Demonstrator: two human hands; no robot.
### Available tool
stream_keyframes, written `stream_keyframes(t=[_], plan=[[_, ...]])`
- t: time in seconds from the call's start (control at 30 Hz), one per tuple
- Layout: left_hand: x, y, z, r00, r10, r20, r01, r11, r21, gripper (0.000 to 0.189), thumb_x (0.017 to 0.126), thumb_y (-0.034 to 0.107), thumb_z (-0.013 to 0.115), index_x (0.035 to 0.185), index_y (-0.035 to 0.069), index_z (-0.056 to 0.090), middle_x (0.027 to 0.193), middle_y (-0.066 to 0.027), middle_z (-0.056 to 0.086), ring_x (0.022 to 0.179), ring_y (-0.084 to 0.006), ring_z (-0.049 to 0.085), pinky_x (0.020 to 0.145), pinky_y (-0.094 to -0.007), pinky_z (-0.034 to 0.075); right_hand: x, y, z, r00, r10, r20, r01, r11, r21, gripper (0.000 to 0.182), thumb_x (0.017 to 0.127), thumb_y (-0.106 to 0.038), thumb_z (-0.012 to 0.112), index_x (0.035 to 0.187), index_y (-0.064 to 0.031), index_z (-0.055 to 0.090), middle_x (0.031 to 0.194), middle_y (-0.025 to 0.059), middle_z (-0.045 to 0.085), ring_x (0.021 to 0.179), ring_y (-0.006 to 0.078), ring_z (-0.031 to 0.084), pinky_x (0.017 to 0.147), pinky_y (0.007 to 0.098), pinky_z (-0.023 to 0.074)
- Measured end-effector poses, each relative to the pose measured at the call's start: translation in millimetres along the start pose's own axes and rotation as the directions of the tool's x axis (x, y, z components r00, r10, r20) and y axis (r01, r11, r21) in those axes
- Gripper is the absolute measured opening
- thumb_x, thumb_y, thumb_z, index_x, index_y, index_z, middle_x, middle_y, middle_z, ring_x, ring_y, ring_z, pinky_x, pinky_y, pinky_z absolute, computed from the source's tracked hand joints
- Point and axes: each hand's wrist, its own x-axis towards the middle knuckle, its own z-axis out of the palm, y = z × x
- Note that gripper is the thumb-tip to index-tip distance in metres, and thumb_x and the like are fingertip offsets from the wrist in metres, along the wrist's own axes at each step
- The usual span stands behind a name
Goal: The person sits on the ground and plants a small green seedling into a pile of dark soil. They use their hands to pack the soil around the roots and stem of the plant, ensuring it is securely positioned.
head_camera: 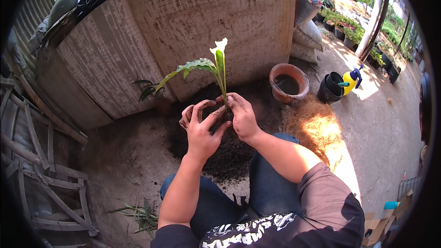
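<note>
A leafy green plant (220,79) stands upright between my two hands, above a heap of dark soil. One wavy-edged leaf arches left, and a sunlit leaf points upward. My right hand (244,119) pinches the lower stem between thumb and fingers. At the plant's base, my left hand (204,129) curls inward, its thumb and forefinger against the dark root end. Soil smears the fingers of both hands. The roots are mostly hidden by the fingers. Beneath them, the dark soil (229,162) spreads over the floor between my knees and the boards.
A terracotta-coloured pot (277,93) stands right of the soil, beside black pots (327,91) and a yellow spray bottle (349,82). Brown coir fibre (310,124) lies nearer me. Cut leaves (141,215) and a wooden frame (51,181) are at left. Large boards (213,17) rise ahead.
</note>
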Motion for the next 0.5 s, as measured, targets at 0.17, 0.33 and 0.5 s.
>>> stream_keyframes(t=[0.17, 0.33, 0.5], plan=[[-1.2, -1.2, 1.1, 0.999, -0.039, -0.002, 0.039, 0.997, -0.063, 0.04, 0.063, 0.019, 0.078, 0.102, 0.015, 0.069, 0.111, -0.0016, 0.055, 0.108, -0.0231, 0.04, 0.095, -0.0363, 0.029, 1.4, -2.5, 1.6, 1.0, -0.006, 0.001, 0.006, 1.0, -0.018, 0.021, 0.096, -0.012, 0.039, 0.101, 0.0007, 0.055, 0.093, 0.006, 0.059, 0.083, 0.0111, 0.055, 0.077, 0.0257, 0.0448], [-3.9, -1.4, 3.9, 0.987, -0.156, -0.043, 0.146, 0.974, -0.17, 0.041, 0.065, 0.018, 0.078, 0.105, 0.015, 0.069, 0.115, -0.0023, 0.057, 0.108, -0.0224, 0.042, 0.096, -0.0352, 0.031, 1.0, -0.9, 0.7, 0.999, 0.038, 0.013, -0.039, 0.997, 0.071, 0.022, 0.097, -0.013, 0.038, 0.101, 0.0002, 0.056, 0.091, 0.0062, 0.059, 0.082, 0.0118, 0.056, 0.077, 0.026, 0.045], [-6.3, -0.5, 8.2, 0.969, -0.235, -0.076, 0.219, 0.96, -0.175, 0.03, 0.066, 0.017, 0.077, 0.096, 0.013, 0.072, 0.113, -0.0021, 0.059, 0.108, -0.0216, 0.043, 0.096, -0.0345, 0.033, 3.5, 3.4, 0.4, 0.999, -0.024, -0.044, 0.022, 0.998, -0.051, 0.026, 0.097, -0.017, 0.038, 0.098, 0.0002, 0.057, 0.092, 0.0063, 0.06, 0.084, 0.0123, 0.056, 0.079, 0.0274, 0.0441]])
